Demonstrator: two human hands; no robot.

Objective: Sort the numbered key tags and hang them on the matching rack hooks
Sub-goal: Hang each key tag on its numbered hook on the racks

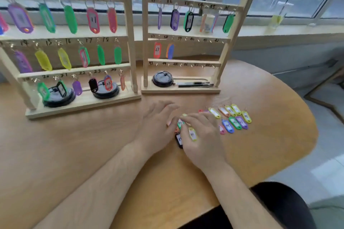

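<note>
Two wooden racks stand at the back of the table: the left rack [78,69] is full of hanging coloured tags, while the right rack [183,60] has bare hooks on its lower rows. Several loose numbered tags [235,117] lie in rows on the table. My left hand [158,123] rests flat on the table, its fingers straight and touching the pile's left edge. My right hand [202,135] lies over a green tag [180,123], a yellow tag [192,134] and a black tag [179,140]; its fingertips touch them, but no grip shows.
The round wooden table [93,145] ends in a curved edge on the right. Black lids [162,79] and two pens [193,84] sit on the rack bases. A glass with a straw [277,19] stands on the windowsill.
</note>
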